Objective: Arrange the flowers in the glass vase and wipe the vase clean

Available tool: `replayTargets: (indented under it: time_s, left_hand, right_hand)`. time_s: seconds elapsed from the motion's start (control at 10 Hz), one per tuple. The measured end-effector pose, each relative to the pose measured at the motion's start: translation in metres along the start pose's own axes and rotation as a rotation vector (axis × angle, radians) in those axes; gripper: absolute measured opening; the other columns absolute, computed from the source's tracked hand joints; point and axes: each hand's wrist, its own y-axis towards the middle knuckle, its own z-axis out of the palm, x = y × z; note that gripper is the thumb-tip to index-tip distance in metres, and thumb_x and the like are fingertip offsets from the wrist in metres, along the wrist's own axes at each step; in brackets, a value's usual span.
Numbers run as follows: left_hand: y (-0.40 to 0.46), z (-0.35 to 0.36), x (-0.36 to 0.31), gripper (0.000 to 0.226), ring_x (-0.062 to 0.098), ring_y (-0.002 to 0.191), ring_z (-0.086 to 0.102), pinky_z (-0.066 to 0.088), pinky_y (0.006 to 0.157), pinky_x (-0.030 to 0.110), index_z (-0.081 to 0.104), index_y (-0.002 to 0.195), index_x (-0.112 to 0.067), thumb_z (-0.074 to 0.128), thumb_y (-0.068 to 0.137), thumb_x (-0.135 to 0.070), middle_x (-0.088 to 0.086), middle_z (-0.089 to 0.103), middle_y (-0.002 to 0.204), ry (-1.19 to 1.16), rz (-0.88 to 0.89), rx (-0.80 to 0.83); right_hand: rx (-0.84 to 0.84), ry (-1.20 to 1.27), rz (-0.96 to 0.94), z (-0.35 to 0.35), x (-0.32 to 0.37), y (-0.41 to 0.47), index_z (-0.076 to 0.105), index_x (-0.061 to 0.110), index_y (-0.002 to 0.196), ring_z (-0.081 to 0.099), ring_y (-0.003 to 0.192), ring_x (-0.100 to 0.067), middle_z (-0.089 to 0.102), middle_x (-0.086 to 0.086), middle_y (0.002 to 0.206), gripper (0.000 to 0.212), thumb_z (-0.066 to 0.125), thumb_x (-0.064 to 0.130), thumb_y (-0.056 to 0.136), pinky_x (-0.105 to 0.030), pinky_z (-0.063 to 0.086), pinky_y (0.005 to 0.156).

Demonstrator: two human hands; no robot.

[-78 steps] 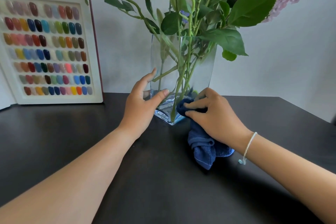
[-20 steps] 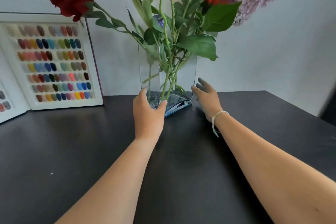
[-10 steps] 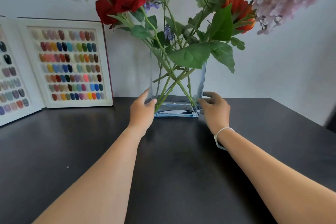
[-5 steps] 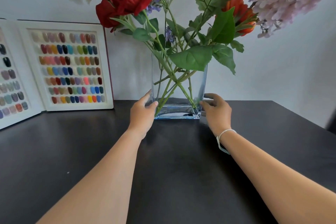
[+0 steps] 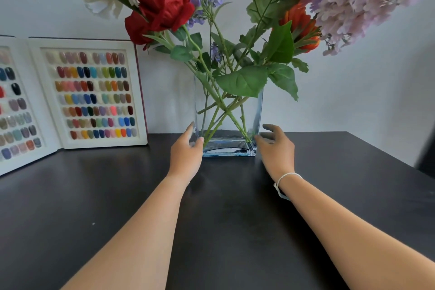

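Glass vase upright on dark table, near wall, flowers fanning above rim. Left hand touches lower left edge, fingers relaxed, grasping nothing. Right hand just beside lower right corner, loosely spread; contact unclear. Likely rigid, smooth, breakable, top-heavy; best held low, both narrow sides.

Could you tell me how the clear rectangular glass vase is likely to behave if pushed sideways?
The clear rectangular glass vase probably tips easily: tall flowers spread wide above its narrow base. Smooth glass on the dark table may slide.
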Motion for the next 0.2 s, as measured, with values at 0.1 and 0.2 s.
replayTargets:
  time_s: [0.1,0.2]
  left_hand:
    - [-0.008,-0.003,-0.001,0.049,0.022,0.125,0.047,0.037,0.097,0.026,0.031,0.141,-0.023,0.045,0.094,-0.019,0.007,0.043,0.143,-0.003,0.002,-0.002]
    - [-0.020,-0.008,-0.005,0.049,0.024,0.128,0.045,0.036,0.102,0.032,0.032,0.140,-0.024,0.046,0.094,-0.019,0.006,0.042,0.144,-0.012,-0.022,0.017]
  right_hand:
    - [0.035,-0.075,-0.050,-0.005,0.004,-0.014,0.047,0.022,0.127,0.058,0.102,-0.019,0.060,-0.004,0.122,0.041,0.057,0.021,0.087,-0.026,0.048,0.082]
    - [0.077,-0.182,-0.075,-0.010,0.013,-0.033,0.044,0.024,0.129,0.054,0.115,-0.022,0.057,-0.001,0.129,0.044,0.057,0.024,0.087,-0.040,0.046,0.097]
